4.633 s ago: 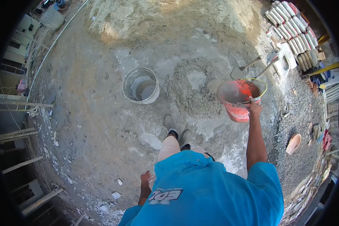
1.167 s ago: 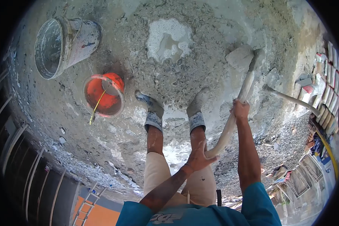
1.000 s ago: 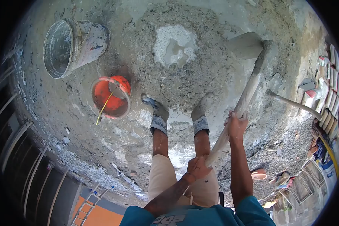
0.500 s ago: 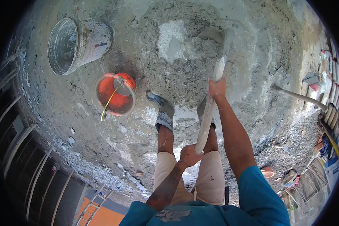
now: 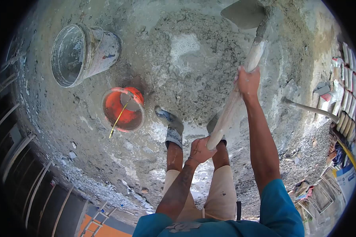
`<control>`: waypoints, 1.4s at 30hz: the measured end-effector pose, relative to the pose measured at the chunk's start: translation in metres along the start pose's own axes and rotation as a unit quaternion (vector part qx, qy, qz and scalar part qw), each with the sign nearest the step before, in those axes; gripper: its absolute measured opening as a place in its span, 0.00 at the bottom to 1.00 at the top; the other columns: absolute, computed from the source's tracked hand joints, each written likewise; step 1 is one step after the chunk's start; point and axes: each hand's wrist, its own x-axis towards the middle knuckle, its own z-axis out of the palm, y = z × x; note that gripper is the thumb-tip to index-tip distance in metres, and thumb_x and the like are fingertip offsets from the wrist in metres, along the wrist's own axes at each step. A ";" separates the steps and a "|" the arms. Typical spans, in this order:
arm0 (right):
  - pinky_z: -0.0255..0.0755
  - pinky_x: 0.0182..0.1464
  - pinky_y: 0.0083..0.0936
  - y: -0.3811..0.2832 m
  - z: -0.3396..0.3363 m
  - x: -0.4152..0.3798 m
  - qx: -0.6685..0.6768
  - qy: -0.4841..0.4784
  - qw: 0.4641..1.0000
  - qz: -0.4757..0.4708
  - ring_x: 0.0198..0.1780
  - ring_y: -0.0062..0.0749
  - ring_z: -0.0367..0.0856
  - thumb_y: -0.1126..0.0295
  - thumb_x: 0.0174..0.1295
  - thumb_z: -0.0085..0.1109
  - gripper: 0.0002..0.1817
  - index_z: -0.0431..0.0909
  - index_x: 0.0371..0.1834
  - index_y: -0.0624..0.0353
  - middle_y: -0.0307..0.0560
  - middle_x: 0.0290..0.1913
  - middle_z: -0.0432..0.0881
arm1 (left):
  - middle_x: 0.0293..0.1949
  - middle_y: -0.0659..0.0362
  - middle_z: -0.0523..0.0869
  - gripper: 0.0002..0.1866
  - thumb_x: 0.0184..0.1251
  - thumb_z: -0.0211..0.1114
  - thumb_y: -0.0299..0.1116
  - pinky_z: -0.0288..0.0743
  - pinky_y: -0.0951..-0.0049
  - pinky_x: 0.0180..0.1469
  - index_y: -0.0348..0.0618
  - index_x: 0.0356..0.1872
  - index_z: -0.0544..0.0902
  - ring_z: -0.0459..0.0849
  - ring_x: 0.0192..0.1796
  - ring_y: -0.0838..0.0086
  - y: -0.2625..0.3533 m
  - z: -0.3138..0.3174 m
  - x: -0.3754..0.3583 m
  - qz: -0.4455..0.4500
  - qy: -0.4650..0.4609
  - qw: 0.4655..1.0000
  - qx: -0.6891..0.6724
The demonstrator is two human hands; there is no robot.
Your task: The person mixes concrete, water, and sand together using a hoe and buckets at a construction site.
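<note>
My left hand is closed round the butt end of a hoe, in front of my thighs. Higher up the pale wooden handle, my right hand grips the shaft. The hoe's broad grey blade is at the top of the view, beyond the far right edge of a wet grey mortar heap. It appears held above the ground. Pale, bubbly water lies in a hollow of the heap. My boots stand at its near edge.
A large mortar-stained bucket lies tipped at the upper left. Closer stands an orange bucket with a yellow handle. Another long-handled tool lies at right, near stacked blocks and gravel. A ladder is at lower left.
The hoe has swung up and away to the right, its blade leaving the heap. My right hand moved forward and right with it; my left hand rose slightly.
</note>
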 end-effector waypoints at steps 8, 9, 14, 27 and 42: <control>0.68 0.45 0.36 0.055 0.075 0.007 -0.202 -0.025 0.978 0.052 0.42 0.56 0.74 0.63 0.43 0.58 0.26 0.64 0.40 0.74 0.68 0.36 0.75 | 0.25 0.48 0.80 0.17 0.39 0.65 0.35 0.73 0.67 0.34 0.37 0.32 0.78 0.80 0.30 0.59 -0.006 -0.007 -0.019 -0.110 0.019 0.994 0.000; 0.68 0.45 0.36 0.071 0.064 -0.005 -0.194 -0.022 0.978 0.078 0.42 0.56 0.74 0.63 0.43 0.58 0.27 0.64 0.40 0.74 0.68 0.36 0.75 | 0.27 0.49 0.80 0.17 0.39 0.64 0.37 0.72 0.66 0.37 0.40 0.33 0.78 0.80 0.33 0.58 0.001 -0.008 -0.033 -0.138 -0.033 0.990 0.008; 0.71 0.22 0.32 0.150 0.019 -0.039 -0.041 -0.033 0.986 0.160 0.23 0.41 0.78 0.69 0.45 0.58 0.22 0.64 0.41 0.69 0.58 0.28 0.75 | 0.30 0.50 0.81 0.20 0.40 0.62 0.41 0.71 0.63 0.41 0.43 0.36 0.78 0.79 0.36 0.58 0.018 0.013 -0.074 -0.177 -0.090 0.978 0.068; 0.70 0.23 0.26 0.101 0.034 0.014 0.051 0.013 0.999 0.001 0.25 0.33 0.74 0.72 0.52 0.52 0.25 0.56 0.50 0.74 0.58 0.35 0.72 | 0.34 0.48 0.79 0.22 0.41 0.60 0.38 0.68 0.65 0.47 0.41 0.42 0.75 0.77 0.41 0.57 -0.002 -0.025 -0.024 -0.089 -0.018 0.990 0.110; 0.66 0.46 0.36 0.171 0.085 0.042 -0.158 -0.098 0.981 -0.063 0.44 0.55 0.73 0.69 0.46 0.56 0.26 0.61 0.46 0.76 0.67 0.42 0.72 | 0.28 0.50 0.80 0.18 0.38 0.61 0.40 0.71 0.65 0.37 0.44 0.35 0.78 0.78 0.35 0.59 -0.020 0.074 -0.028 -0.108 0.050 0.993 0.017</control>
